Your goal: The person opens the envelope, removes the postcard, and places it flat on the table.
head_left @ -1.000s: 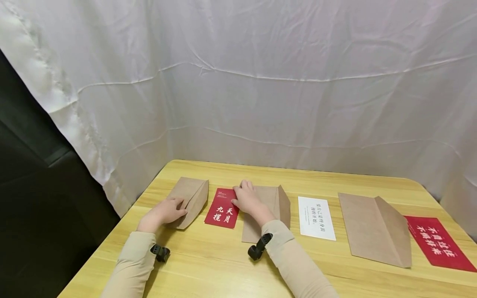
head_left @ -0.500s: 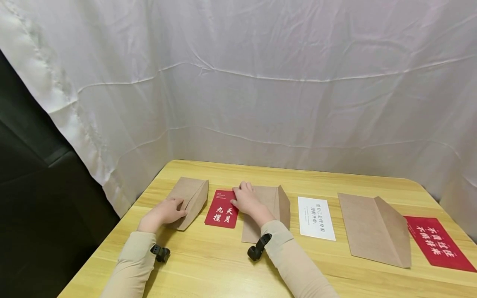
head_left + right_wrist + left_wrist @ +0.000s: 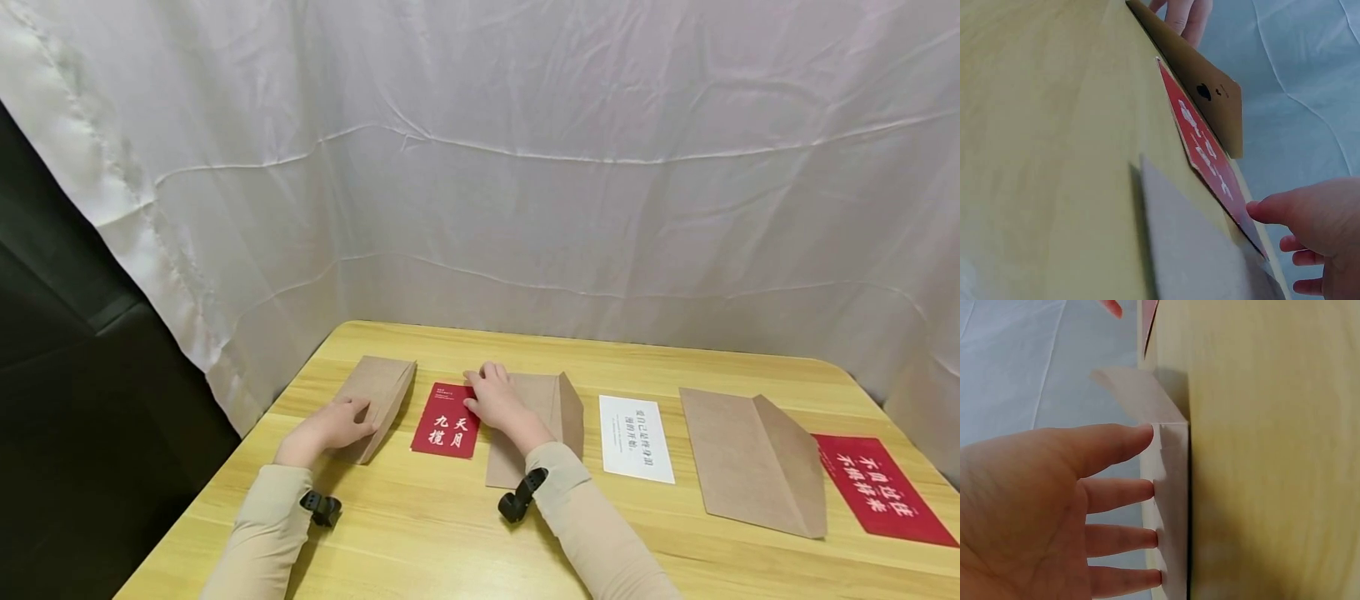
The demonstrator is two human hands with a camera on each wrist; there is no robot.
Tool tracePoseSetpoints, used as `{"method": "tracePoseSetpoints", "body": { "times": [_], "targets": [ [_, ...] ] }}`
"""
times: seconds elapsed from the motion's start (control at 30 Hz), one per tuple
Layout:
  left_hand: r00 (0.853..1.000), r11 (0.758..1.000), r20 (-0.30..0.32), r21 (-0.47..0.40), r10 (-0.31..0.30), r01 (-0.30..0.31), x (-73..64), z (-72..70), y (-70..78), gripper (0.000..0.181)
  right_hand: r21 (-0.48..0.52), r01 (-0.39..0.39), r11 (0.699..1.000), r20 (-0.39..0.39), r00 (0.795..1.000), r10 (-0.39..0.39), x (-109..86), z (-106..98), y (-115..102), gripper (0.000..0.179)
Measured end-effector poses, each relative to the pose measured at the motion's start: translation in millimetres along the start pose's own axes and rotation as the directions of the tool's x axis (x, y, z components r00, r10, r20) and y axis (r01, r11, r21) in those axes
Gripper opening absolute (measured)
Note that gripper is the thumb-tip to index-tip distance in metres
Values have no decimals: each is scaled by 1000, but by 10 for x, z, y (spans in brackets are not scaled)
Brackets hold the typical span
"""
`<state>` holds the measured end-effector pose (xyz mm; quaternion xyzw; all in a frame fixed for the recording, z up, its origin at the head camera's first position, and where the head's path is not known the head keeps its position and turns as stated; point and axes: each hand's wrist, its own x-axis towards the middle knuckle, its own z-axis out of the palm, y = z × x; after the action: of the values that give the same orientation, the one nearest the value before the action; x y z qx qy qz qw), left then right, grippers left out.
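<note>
My left hand [image 3: 330,429] rests its fingertips on the leftmost brown paper envelope [image 3: 375,385]. In the left wrist view the hand [image 3: 1029,487] has straight, spread fingers touching the envelope's face [image 3: 1172,465]. Its flap [image 3: 1138,394] tilts up off the table; the right wrist view shows dark printing on the flap [image 3: 1219,103]. My right hand [image 3: 498,404] lies over the upper left of the middle envelope [image 3: 540,396], beside a red card [image 3: 444,425] with white characters. In the right wrist view, the right thumb [image 3: 1272,209] is extended at the red card's [image 3: 1200,147] edge.
A white card [image 3: 637,439] with dark characters lies right of the middle envelope. Farther right are a third brown envelope [image 3: 738,458], flap unfolded, and another red card [image 3: 885,492] partly under that flap. A pale curtain [image 3: 570,217] hangs behind the wooden table [image 3: 420,542].
The left envelope's flap has risen and looks narrower from above. The red card beside it has shifted slightly toward me at its top edge. Both hands have barely moved.
</note>
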<state>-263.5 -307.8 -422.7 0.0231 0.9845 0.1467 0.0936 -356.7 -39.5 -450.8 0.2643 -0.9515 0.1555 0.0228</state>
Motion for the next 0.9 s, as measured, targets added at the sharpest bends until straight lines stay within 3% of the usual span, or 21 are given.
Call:
{"method": "tracePoseSetpoints", "body": {
  "times": [0.27,0.6,0.77,0.9],
  "targets": [
    [1000,1000,5,6,23,-23,-56,-122,82,59,46,9,999,-51,999,-7,16,-162,21,51],
    [997,998,-68,-43,45,-48,-198,-364,265,63,75,13,997,-96,995,-5,-12,-558,32,51],
    [986,991,-120,-58,111,-119,-204,-464,462,60,104,12,995,-134,991,2,-118,-809,122,50],
    [984,985,-118,-95,131,-142,-164,-508,691,61,116,7,993,-164,986,13,-234,-955,216,51]
  ]
}}
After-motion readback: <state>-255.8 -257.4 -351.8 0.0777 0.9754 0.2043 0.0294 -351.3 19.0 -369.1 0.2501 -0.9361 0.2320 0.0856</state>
